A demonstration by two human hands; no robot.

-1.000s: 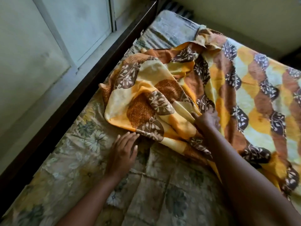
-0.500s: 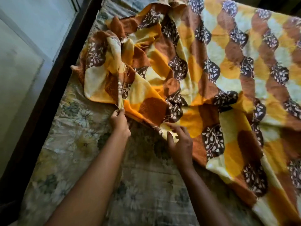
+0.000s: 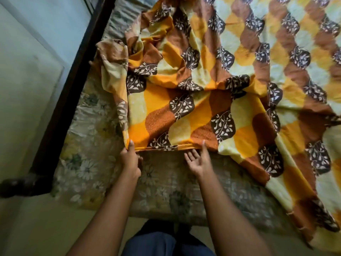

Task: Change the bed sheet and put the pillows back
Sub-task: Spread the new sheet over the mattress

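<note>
An orange, yellow and brown sheet (image 3: pixel 212 85) with leaf patches lies rumpled over the far and right parts of the bed. Its near hem runs across the middle of the head view. My left hand (image 3: pixel 130 157) pinches that hem at its left corner, thumb on top. My right hand (image 3: pixel 198 159) is palm up at the hem, thumb on the cloth and fingers under the edge. Below the hem lies the bare mattress (image 3: pixel 166 189) in a faded floral cover. No pillows are in view.
A dark wooden bed frame (image 3: pixel 73 76) runs along the left side and ends in a rounded post (image 3: pixel 22 183) at the near corner. A pale wall (image 3: pixel 27 71) stands left of it. My legs in dark blue trousers (image 3: pixel 162 242) stand against the bed's near edge.
The sheet's bunched fold has been drawn toward me and spread flatter. Both hands now hold its near hem, farther apart than before. The view has tilted down, so my legs show.
</note>
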